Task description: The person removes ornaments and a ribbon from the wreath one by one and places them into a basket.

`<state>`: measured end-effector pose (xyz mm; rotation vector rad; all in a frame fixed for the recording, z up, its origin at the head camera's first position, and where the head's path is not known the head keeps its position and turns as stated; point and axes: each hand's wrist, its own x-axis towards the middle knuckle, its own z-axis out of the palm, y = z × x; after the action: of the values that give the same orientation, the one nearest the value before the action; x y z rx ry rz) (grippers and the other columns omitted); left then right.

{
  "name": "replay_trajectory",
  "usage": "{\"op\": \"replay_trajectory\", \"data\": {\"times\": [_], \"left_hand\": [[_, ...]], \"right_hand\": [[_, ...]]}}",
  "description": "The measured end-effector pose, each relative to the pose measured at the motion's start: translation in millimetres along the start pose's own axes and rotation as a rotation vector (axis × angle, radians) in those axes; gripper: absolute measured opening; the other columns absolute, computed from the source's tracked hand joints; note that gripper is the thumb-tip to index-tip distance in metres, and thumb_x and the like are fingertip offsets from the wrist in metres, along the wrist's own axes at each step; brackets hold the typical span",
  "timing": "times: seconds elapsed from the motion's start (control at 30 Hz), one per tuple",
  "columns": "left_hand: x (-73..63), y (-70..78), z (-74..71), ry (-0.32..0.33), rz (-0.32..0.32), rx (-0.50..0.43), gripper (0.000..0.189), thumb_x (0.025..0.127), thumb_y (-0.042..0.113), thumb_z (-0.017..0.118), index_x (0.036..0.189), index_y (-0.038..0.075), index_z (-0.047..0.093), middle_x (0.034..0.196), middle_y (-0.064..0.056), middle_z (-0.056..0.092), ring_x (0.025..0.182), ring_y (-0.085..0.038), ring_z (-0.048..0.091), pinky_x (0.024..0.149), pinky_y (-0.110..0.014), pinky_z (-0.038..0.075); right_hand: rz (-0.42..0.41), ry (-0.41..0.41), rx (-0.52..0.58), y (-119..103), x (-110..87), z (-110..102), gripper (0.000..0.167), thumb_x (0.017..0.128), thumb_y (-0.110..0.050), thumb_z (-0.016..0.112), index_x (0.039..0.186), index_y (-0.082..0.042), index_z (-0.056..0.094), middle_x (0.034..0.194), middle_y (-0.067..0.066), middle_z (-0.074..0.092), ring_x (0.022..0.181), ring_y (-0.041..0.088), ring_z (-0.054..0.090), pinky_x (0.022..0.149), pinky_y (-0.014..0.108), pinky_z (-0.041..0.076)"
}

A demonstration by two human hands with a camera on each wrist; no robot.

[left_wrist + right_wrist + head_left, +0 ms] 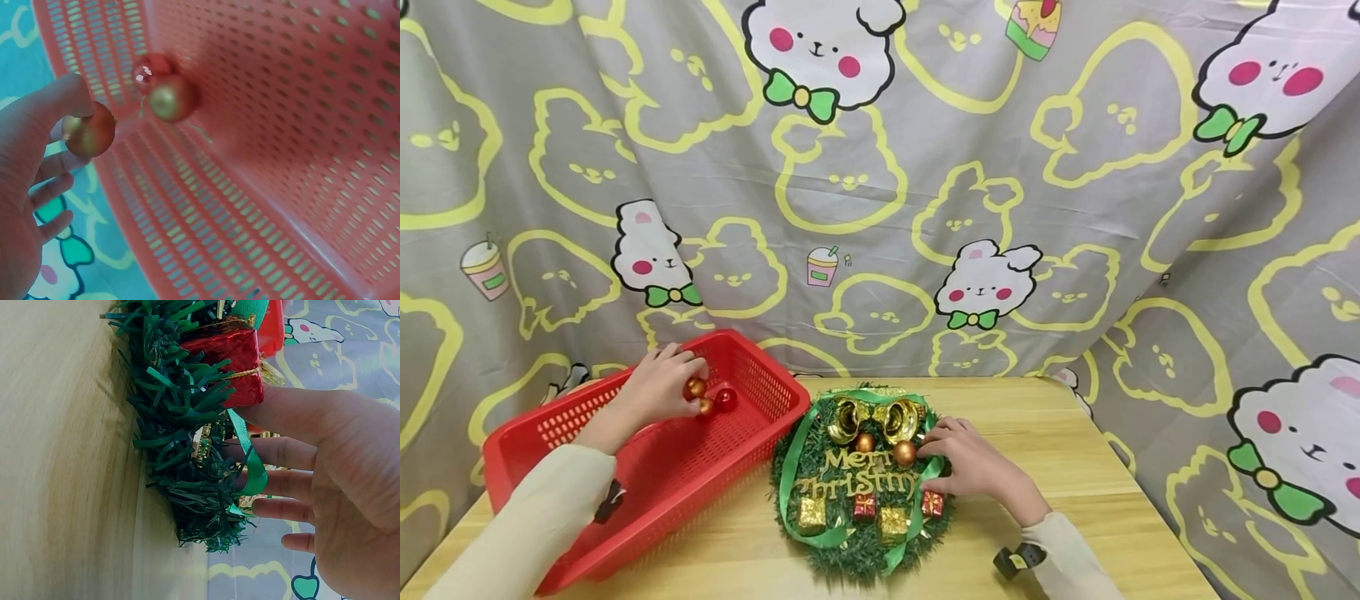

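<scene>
While the left hand [662,383] is pinching a copper-coloured ball [90,131] above the red basket [685,467], the wreath [850,565] is lying rightward and nearer; the right hand [966,462], fingers apart, is resting at its right edge.

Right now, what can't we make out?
Head: gold lettering, partly hidden by green ribbon.
Left wrist: red ball, partly behind a blurred copper ball.
Left wrist: left hand, cut by left edge.
Right wrist: right hand, two fingers partly behind green ribbon.
</scene>
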<state>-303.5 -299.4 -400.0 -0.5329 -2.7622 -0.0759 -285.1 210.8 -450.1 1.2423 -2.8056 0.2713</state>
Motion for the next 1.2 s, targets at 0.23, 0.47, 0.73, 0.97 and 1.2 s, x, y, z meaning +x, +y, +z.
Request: {"op": "replay_trajectory", "data": {"times": [0.23,0.47,0.73,0.97,1.2], "left_hand": [[-9.2,-7.0,7.8,-0.038,-0.032,0.081,0.049,0.066,0.023,0.089,0.107,0.004,0.07,0.102,-0.015,0.07,0.099,-0.035,0.053,0.085,-0.057,0.046],[-15.3,-15.3,22.9,-0.063,-0.057,0.123,0.057,0.066,0.024,0.087,0.114,0.0,0.069,0.106,-0.019,0.069,0.103,-0.039,0.054,0.092,-0.063,0.045],[-17.2,-14.9,27.8,-0.088,-0.05,0.131,0.056,0.066,0.024,0.087,0.113,-0.002,0.069,0.105,-0.02,0.07,0.099,-0.038,0.053,0.089,-0.062,0.046],[-18.5,-13.6,30.3,-0.106,-0.054,0.099,0.051,0.066,0.022,0.09,0.107,0.0,0.069,0.101,-0.018,0.069,0.098,-0.038,0.052,0.086,-0.061,0.046],[-22.0,-15.3,35.6,-0.108,-0.076,0.067,0.058,0.065,0.021,0.093,0.113,-0.002,0.07,0.108,-0.023,0.07,0.105,-0.043,0.053,0.09,-0.065,0.045]], "right_hand": [[-0.004,0.001,-0.007,0,-0.4,0,0.043,0.084,-0.044,0.081,0.116,-0.015,0.076,0.121,0.002,0.07,0.119,0.023,0.053,0.107,0.051,0.039],[-0.015,0.009,-0.013,0,-0.1,0,0.044,0.083,-0.045,0.081,0.115,-0.015,0.076,0.119,0.001,0.07,0.118,0.023,0.054,0.107,0.051,0.039],[-0.011,0.008,-0.005,1,-0.2,1,0.044,0.084,-0.044,0.081,0.116,-0.014,0.076,0.121,0.002,0.07,0.118,0.023,0.053,0.106,0.051,0.039],[-0.009,0.009,0.0,2,-0.4,2,0.044,0.084,-0.044,0.081,0.116,-0.015,0.076,0.121,0.001,0.07,0.118,0.022,0.053,0.107,0.052,0.039],[-0.018,0.016,-0.007,2,0.1,1,0.044,0.084,-0.044,0.081,0.116,-0.015,0.076,0.12,0.001,0.071,0.117,0.022,0.053,0.106,0.051,0.04]]}}
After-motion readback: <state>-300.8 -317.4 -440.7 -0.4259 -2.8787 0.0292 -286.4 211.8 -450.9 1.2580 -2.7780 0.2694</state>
